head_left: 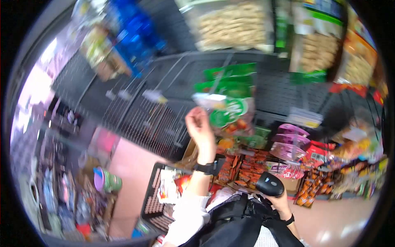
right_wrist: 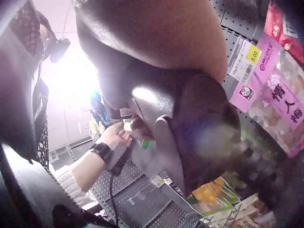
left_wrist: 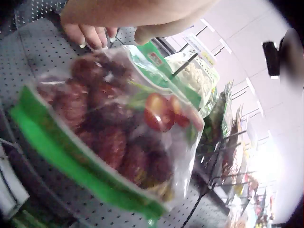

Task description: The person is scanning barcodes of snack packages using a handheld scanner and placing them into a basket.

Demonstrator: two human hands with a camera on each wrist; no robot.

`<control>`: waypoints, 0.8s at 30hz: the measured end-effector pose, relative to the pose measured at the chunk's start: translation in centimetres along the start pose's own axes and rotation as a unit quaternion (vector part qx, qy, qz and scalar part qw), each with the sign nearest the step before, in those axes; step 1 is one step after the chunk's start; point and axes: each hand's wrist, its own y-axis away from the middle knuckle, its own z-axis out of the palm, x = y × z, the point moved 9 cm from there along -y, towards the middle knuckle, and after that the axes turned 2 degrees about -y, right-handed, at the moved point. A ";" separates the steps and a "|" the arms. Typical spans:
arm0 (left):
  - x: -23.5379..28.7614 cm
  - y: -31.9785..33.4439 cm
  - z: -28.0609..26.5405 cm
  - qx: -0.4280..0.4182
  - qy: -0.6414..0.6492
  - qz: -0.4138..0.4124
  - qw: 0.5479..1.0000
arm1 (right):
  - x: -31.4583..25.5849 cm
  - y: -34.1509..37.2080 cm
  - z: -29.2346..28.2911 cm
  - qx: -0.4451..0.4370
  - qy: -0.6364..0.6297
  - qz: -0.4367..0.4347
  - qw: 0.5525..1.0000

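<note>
My left hand (head_left: 201,128), fingers loosely bent, is raised beside green-topped bags of red dates (head_left: 235,112) hanging from a shelf hook. In the left wrist view its fingers (left_wrist: 95,36) show past the top edge of the front date bag (left_wrist: 111,123), with no object visible between them. A white price tag holder (head_left: 210,100) is right above the fingertips. Low on the right, my right hand (head_left: 282,204) grips a black handheld barcode scanner (head_left: 270,185). That scanner (right_wrist: 166,118) fills the middle of the right wrist view, dark and partly blurred.
A black shopping basket (head_left: 152,193) with packets inside stands below my left arm. Bags of pale nuts (head_left: 232,25) hang above, purple packets (head_left: 290,142) to the right. Orange snack packs (head_left: 253,164) fill a lower shelf. At left, buckets (head_left: 107,181) stand by another rack.
</note>
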 end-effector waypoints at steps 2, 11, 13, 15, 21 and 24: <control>-3.6 1.4 -4.0 0.032 -0.062 0.037 0.997 | 4.0 -0.1 -0.8 -0.019 -0.001 0.065 0.998; -23.7 12.3 -36.2 0.148 -0.349 -0.292 0.878 | 6.2 -1.2 7.1 -0.110 0.132 0.150 0.974; -27.8 15.3 -42.9 0.163 -0.367 -0.322 0.857 | 7.5 -1.5 10.9 -0.152 0.188 0.124 0.962; -30.7 18.0 -46.1 0.151 -0.424 -0.362 0.816 | 7.8 -1.7 13.7 -0.188 0.226 0.139 0.946; -34.8 20.0 -44.2 0.002 -0.449 -0.329 0.831 | 9.6 -1.4 23.3 -0.238 0.254 0.170 0.922; -34.2 19.6 -43.0 -0.035 -0.437 -0.344 0.831 | 10.6 -0.8 25.1 -0.218 0.266 0.190 0.919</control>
